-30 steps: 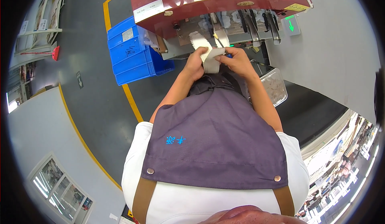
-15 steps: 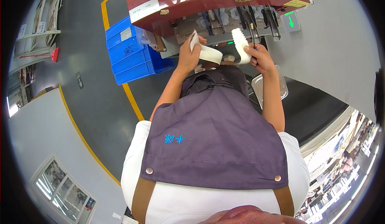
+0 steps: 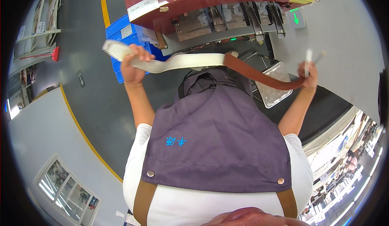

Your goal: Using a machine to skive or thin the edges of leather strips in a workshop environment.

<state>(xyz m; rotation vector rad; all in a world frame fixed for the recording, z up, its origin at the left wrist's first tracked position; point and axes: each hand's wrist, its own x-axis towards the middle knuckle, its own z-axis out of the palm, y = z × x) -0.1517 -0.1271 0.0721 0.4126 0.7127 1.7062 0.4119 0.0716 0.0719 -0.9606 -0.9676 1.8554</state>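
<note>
A long flat strap [image 3: 198,60], white along its left half and brown along its right, stretches in a sagging curve between my two hands. My left hand [image 3: 135,66] is closed around its white part, with a blurred, toothed white end sticking out beyond the fingers. Far to the right, my right hand [image 3: 309,78] grips the brown end. A thin stick-like tool [image 3: 318,58] and a white tip, both smeared by motion, rise from that same hand; what exactly they are I cannot make out.
Ahead stands a dark red machine [image 3: 186,9] with several metal guide channels [image 3: 254,21] below it. To the left, a blue crate [image 3: 117,31] sits on the floor. A clear plastic tray [image 3: 273,94] lies at right, beside a black surface [image 3: 324,104].
Both hands have moved apart, drawing the looped strap out into a long span. The toothed white end, earlier by my right hand, is now at my left; the brown side shows.
</note>
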